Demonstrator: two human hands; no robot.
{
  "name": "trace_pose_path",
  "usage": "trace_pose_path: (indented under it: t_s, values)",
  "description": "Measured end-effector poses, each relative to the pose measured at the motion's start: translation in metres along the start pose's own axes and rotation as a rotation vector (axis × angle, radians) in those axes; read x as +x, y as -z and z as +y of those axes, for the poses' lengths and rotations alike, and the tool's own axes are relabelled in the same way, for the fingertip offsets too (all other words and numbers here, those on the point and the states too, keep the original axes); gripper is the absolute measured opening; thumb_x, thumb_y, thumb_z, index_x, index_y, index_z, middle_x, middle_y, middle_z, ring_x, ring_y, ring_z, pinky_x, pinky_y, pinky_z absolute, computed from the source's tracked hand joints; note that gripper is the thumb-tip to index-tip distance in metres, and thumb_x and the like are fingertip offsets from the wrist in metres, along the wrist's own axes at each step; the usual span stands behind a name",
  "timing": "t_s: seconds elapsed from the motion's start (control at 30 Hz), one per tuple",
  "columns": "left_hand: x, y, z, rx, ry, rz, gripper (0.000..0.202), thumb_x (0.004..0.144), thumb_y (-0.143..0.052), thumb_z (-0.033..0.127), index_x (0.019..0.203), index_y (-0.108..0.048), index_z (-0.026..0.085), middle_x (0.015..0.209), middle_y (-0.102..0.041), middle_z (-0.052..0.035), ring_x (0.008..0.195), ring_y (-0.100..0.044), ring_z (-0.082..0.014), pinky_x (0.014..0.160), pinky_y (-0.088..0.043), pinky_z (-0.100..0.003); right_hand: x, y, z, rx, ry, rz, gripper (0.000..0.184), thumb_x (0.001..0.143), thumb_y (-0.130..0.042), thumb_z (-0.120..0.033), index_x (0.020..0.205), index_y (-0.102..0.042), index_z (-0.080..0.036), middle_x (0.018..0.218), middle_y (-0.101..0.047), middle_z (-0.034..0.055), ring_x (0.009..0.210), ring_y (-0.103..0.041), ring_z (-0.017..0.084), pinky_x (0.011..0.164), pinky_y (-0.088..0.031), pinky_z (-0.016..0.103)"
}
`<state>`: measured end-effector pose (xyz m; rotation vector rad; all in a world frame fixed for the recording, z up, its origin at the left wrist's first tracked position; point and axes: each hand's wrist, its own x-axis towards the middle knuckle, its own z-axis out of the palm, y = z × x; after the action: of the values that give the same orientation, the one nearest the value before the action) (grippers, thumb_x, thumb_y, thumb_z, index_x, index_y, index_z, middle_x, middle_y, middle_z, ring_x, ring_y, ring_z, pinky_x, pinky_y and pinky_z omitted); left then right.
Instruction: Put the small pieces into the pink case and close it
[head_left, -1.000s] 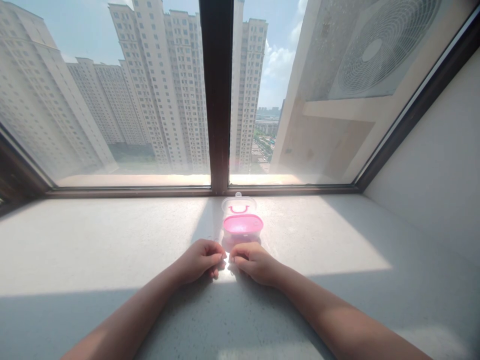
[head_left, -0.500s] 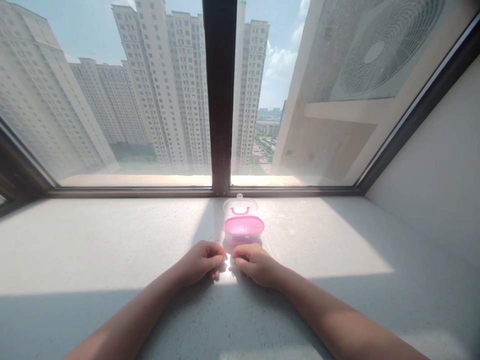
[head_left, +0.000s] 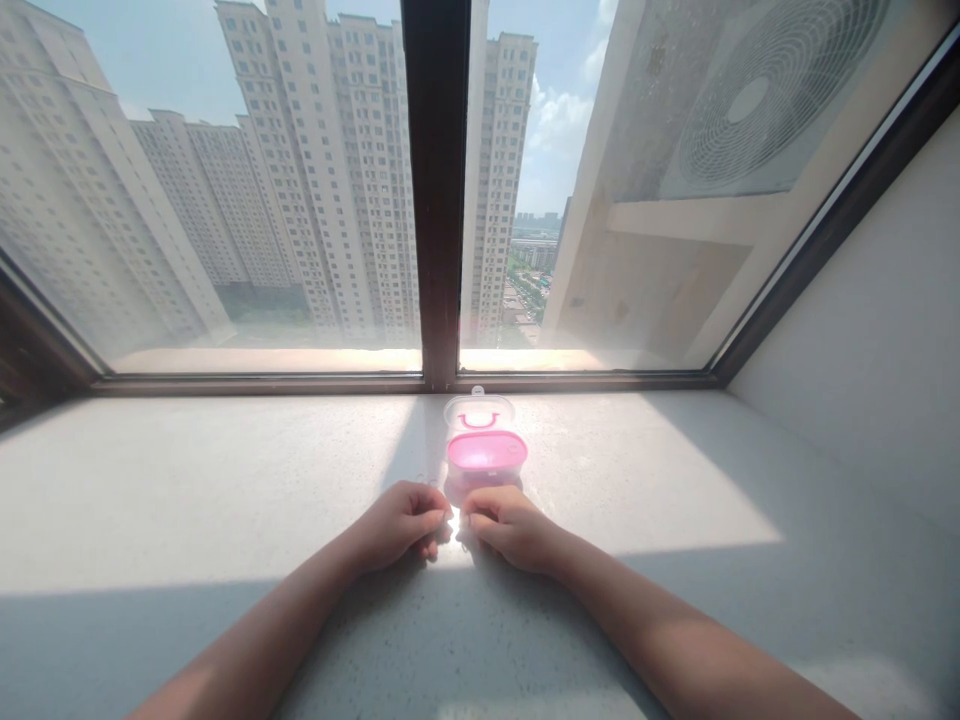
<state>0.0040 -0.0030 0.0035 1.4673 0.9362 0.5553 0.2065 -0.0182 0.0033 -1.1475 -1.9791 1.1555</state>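
My left hand (head_left: 406, 522) rests on the pale speckled windowsill (head_left: 225, 480), thumb and forefinger pinched together. Facing it across a narrow gap is my right hand (head_left: 506, 524), pinched in the same way. Whatever the fingertips hold, if anything, is too small and washed out by glare to name. Just beyond the hands stands a small pink box (head_left: 487, 455) with a pink rim. Its clear lid (head_left: 480, 410), which has a pink handle, is tipped back behind it towards the window. The box's lower front is partly hidden by my right hand.
Behind the box runs the dark window frame (head_left: 441, 220), with its lower rail (head_left: 262, 385) along the sill's back edge. A white wall (head_left: 862, 330) closes off the right side. Outside are tall buildings and an air-conditioner fan (head_left: 757, 100). Sunlight and shadow bands cross the sill.
The view has shifted very slightly. Both hands keep their pinched pose, and the box has stayed in place.
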Motion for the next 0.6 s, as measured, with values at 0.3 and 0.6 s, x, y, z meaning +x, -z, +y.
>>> trace_pose_path:
  t_s: [0.3,0.6]
  values:
    - [0.0008,0.0018,-0.0018,0.025,-0.006,-0.002,0.022,0.077,-0.057,0.031,0.079,-0.063,0.010,0.069,-0.063,-0.0041,0.052,-0.057,-0.0112,0.049,-0.046,-0.023,-0.0009,0.0013,-0.0032,0.012,-0.037,-0.004,0.021,0.076,-0.047,-0.005,0.069,-0.064,-0.014,0.050,-0.052,-0.0043,0.044,-0.044,0.007,0.044,-0.033,0.018]
    - [0.0015,0.0017,-0.0043,0.030,-0.012,-0.011,0.021,0.078,-0.055,0.030,0.080,-0.063,0.010,0.068,-0.063,-0.0038,0.052,-0.057,-0.0111,0.049,-0.045,-0.022,-0.0016,0.0018,-0.0048,0.032,-0.047,-0.007,0.021,0.075,-0.046,-0.004,0.067,-0.063,-0.014,0.049,-0.050,-0.0047,0.042,-0.043,0.007,0.043,-0.033,0.018]
